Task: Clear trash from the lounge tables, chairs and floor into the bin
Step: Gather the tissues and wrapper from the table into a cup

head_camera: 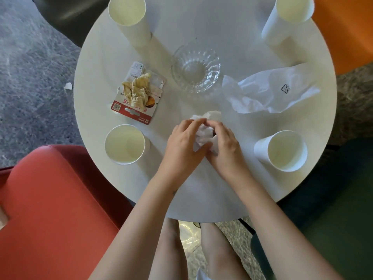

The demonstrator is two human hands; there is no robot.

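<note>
My left hand [184, 141] and my right hand [225, 147] are cupped together around a crumpled white tissue [203, 135] near the front middle of the round white table [201, 188]. More white paper [213, 115] pokes out just beyond my fingertips. A yellowish crumpled napkin [137, 91] lies on a red and white snack wrapper [135, 110] at the left. A white plastic bag [270, 91] lies crumpled at the right. Several empty white paper cups stand around the table: far left [127, 11], far right [293, 9], near left [124, 144], near right [286, 151].
A clear glass bowl [195, 69] sits at the table's centre. A red chair [52, 209] is at the near left, a dark green chair [333, 219] at the near right, an orange chair [347, 31] far right, a black chair [70, 11] far left. A small white scrap [68, 85] lies on the grey carpet.
</note>
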